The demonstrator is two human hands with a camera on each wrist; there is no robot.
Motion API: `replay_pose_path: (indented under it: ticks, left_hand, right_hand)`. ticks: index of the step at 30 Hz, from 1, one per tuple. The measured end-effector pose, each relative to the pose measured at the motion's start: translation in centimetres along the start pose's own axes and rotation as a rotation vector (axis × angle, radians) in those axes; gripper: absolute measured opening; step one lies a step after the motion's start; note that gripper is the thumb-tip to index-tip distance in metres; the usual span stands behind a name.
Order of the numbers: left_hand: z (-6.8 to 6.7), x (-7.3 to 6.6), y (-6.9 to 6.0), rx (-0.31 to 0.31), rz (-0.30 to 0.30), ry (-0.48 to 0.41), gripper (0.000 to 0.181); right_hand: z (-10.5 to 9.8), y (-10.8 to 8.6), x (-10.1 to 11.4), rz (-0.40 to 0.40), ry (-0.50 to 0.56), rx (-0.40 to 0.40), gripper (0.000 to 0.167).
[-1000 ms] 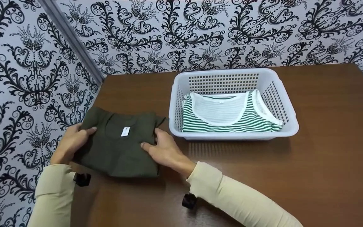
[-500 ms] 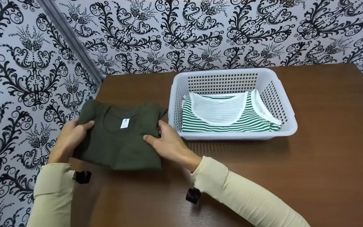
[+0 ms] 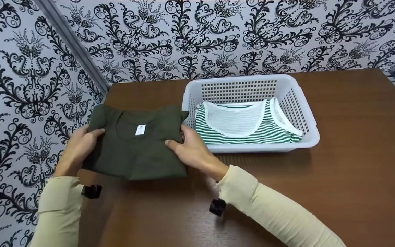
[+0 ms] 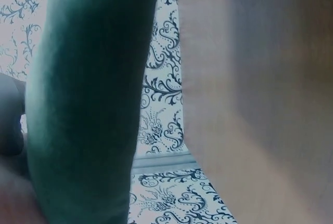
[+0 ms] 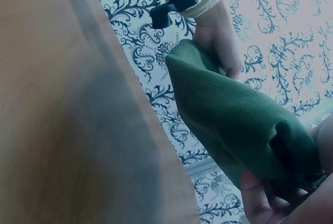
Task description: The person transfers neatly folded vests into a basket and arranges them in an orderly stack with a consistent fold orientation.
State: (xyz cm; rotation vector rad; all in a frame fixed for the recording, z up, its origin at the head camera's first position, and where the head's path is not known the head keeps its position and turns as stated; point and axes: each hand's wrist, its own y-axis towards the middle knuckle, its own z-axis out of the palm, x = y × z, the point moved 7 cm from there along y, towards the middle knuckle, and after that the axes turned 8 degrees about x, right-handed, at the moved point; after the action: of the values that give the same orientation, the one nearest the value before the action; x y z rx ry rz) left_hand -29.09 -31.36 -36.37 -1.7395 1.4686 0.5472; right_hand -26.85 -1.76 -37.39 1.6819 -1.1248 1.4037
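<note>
A folded dark green shirt with a white neck label is held up off the table between both hands. My left hand grips its left edge, thumb on top and fingers hidden underneath. At the opposite edge my right hand pinches the cloth, its thumb on the upper face. The right wrist view shows the shirt from below, with fingers curled under its edge. In the left wrist view the folded edge of the shirt fills much of the picture.
A white plastic basket stands just right of the shirt, near the back wall. Inside lies a folded green-and-white striped tank top. Patterned walls border the brown table at the back and left.
Both hands have raised the green shirt and carried it slightly away from me and to the right, closer to the basket. The striped top stays in the basket.
</note>
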Motion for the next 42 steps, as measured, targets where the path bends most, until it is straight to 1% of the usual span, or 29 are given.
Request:
replay_pose_path:
  ticks: [6,13,16,19,22,26,32,37,40,42]
  left_hand:
    - [0.4,-1.0,0.2,-0.013,0.018,-0.008,0.05]
    - [1.0,-1.9,0.4,0.002,0.014,-0.012,0.055]
    - [1.2,-2.5,0.5,0.002,0.021,-0.014,0.054]
    - [1.4,-3.1,0.7,-0.003,0.045,-0.013,0.052]
    - [1.7,-3.8,0.8,-0.001,0.069,-0.014,0.054]
    - [2.0,-4.4,0.8,0.002,0.098,-0.01,0.058]
    - [2.4,-5.3,1.0,-0.017,0.136,0.015,0.045]
    - [2.8,-5.9,1.1,-0.036,0.147,0.021,0.042]
    - [3.2,-6.3,1.1,-0.036,0.149,0.013,0.043]
    - [3.6,-6.6,1.2,-0.028,0.154,-0.009,0.043]
  right_hand:
    - [-1.3,-0.2,-0.1,0.009,-0.004,-0.03,0.04]
    - [-2.6,-0.5,0.2,-0.016,-0.037,-0.04,0.036]
    - [-3.1,-0.7,0.1,-0.017,-0.04,-0.044,0.034]
    - [-3.7,-0.8,0.1,-0.012,-0.044,-0.06,0.031]
    - [-4.4,-0.9,0.1,-0.006,-0.061,-0.09,0.03]
    - [-5.1,-1.0,0.1,-0.003,-0.046,-0.106,0.032]
    - [-6.3,-1.2,-0.1,0.024,-0.018,-0.136,0.032]
    - [-7.3,-1.4,-0.3,0.033,-0.021,-0.164,0.033]
    - [-7.9,-1.5,-0.4,0.043,-0.013,-0.175,0.034]
    - [-8.2,-1.6,-0.4,0.051,0.001,-0.179,0.034]
